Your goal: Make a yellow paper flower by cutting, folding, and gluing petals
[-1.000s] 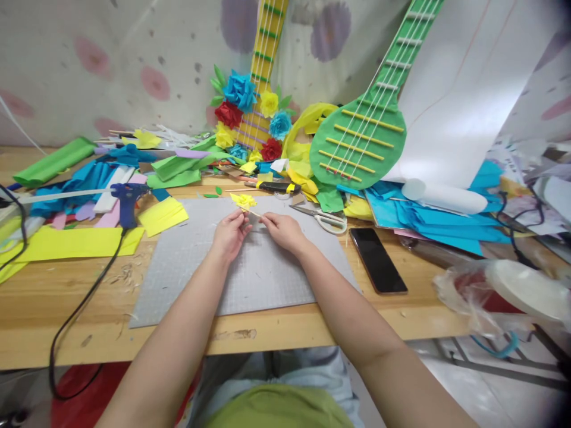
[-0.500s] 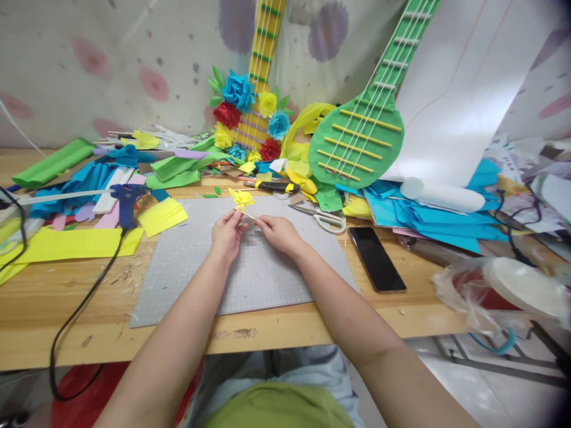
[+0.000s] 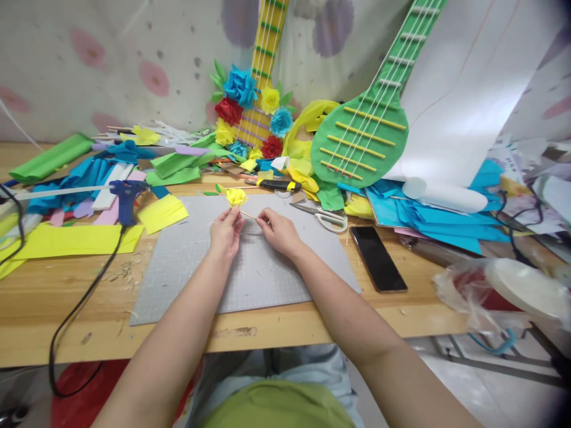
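Note:
Between the fingertips of my left hand (image 3: 226, 230) is the base of a yellow paper flower (image 3: 235, 197), its petals facing up and away. My right hand (image 3: 279, 229) pinches a thin stick (image 3: 248, 215) that runs left toward the flower's base; where the two meet is hidden by my left fingers. Both hands hover over the grey cutting mat (image 3: 178, 285). Beyond the right hand lie scissors (image 3: 328, 219) with white handles, and a yellow-and-black utility knife (image 3: 279, 185) rests past the mat's far edge.
A blue glue gun (image 3: 126, 199) with a trailing black cord stands left, near yellow paper (image 3: 80, 241). A phone (image 3: 377, 258) lies right of the mat. Behind stand a green paper instrument (image 3: 359, 142) and a yellow one (image 3: 254, 125) decorated with flowers. Blue paper (image 3: 432, 220) is piled at right.
The yellow flower has turned and tilted slightly left, looking rounder now. My right hand has shifted a little to the right along the stick, away from the left.

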`<action>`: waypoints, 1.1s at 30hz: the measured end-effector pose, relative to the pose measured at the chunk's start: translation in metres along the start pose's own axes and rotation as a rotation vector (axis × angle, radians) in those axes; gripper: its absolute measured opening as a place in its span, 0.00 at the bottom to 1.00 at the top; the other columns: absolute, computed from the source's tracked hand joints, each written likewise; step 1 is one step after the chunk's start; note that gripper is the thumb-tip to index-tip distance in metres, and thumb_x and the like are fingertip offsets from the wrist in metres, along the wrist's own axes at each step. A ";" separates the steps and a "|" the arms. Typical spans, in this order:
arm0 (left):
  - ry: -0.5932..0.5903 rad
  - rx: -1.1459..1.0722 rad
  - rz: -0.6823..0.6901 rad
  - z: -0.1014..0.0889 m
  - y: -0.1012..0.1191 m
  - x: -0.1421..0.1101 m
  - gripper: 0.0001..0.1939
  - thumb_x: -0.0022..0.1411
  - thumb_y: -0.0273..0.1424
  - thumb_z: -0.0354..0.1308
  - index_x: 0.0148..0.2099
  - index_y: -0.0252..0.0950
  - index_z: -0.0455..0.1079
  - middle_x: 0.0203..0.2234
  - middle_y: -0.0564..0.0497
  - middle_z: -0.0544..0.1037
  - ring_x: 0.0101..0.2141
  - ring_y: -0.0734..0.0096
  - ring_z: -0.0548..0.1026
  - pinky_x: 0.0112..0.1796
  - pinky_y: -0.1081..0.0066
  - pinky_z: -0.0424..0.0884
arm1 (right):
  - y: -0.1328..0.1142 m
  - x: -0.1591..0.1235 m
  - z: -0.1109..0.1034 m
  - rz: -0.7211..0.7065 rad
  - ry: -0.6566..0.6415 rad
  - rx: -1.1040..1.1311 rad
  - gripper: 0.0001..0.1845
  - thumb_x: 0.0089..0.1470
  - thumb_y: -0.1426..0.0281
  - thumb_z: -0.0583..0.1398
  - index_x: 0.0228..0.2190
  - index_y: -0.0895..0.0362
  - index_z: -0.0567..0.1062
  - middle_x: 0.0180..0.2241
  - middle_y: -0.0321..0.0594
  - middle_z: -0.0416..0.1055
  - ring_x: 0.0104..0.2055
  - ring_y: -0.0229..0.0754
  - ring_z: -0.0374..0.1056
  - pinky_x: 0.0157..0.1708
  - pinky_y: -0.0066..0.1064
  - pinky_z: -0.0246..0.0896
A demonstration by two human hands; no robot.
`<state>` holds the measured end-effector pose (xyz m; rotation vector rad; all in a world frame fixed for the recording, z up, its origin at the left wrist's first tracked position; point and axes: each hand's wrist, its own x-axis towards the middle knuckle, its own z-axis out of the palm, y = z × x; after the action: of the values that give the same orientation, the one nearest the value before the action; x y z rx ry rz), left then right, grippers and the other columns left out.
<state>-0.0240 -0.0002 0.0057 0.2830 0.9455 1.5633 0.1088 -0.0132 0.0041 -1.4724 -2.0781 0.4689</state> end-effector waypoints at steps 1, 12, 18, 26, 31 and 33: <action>-0.006 -0.002 -0.003 -0.001 -0.001 0.001 0.04 0.48 0.21 0.61 0.25 0.30 0.69 0.17 0.57 0.69 0.19 0.86 0.67 0.23 0.84 0.65 | 0.000 0.000 0.000 0.000 -0.007 -0.002 0.09 0.57 0.65 0.49 0.34 0.54 0.68 0.33 0.35 0.72 0.32 0.36 0.65 0.31 0.26 0.52; -0.069 0.027 -0.071 -0.003 0.000 0.001 0.03 0.51 0.21 0.59 0.28 0.30 0.68 0.18 0.56 0.70 0.19 0.85 0.69 0.23 0.85 0.67 | 0.005 0.004 -0.002 0.045 -0.081 -0.031 0.14 0.58 0.65 0.47 0.34 0.54 0.71 0.30 0.37 0.73 0.30 0.37 0.65 0.30 0.26 0.52; -0.074 -0.013 -0.183 -0.004 0.007 0.000 0.06 0.56 0.20 0.52 0.28 0.29 0.68 0.20 0.52 0.72 0.22 0.81 0.72 0.24 0.83 0.70 | 0.006 0.007 -0.005 0.099 -0.111 -0.067 0.16 0.59 0.64 0.45 0.34 0.54 0.71 0.30 0.37 0.73 0.32 0.38 0.66 0.31 0.26 0.52; -0.080 0.055 -0.118 -0.003 0.003 -0.001 0.05 0.55 0.19 0.54 0.28 0.29 0.68 0.20 0.53 0.72 0.20 0.84 0.70 0.23 0.83 0.69 | 0.008 0.005 -0.006 0.087 -0.087 -0.063 0.16 0.59 0.64 0.46 0.34 0.54 0.71 0.30 0.37 0.73 0.31 0.37 0.66 0.32 0.26 0.53; -0.073 0.031 -0.147 -0.003 0.003 -0.001 0.05 0.55 0.19 0.54 0.28 0.29 0.68 0.19 0.54 0.71 0.19 0.85 0.69 0.23 0.84 0.68 | 0.010 0.005 -0.004 0.037 -0.089 -0.010 0.15 0.58 0.65 0.46 0.33 0.54 0.71 0.29 0.37 0.72 0.31 0.37 0.66 0.33 0.25 0.53; -0.073 0.017 -0.169 -0.004 0.004 0.000 0.05 0.55 0.19 0.54 0.28 0.29 0.68 0.20 0.54 0.71 0.21 0.85 0.70 0.23 0.85 0.68 | 0.010 0.006 -0.003 0.043 -0.098 0.003 0.15 0.58 0.65 0.46 0.33 0.54 0.71 0.30 0.37 0.72 0.31 0.37 0.66 0.33 0.25 0.54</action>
<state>-0.0293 -0.0017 0.0066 0.2634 0.9027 1.3824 0.1165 -0.0047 0.0026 -1.5226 -2.1232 0.5711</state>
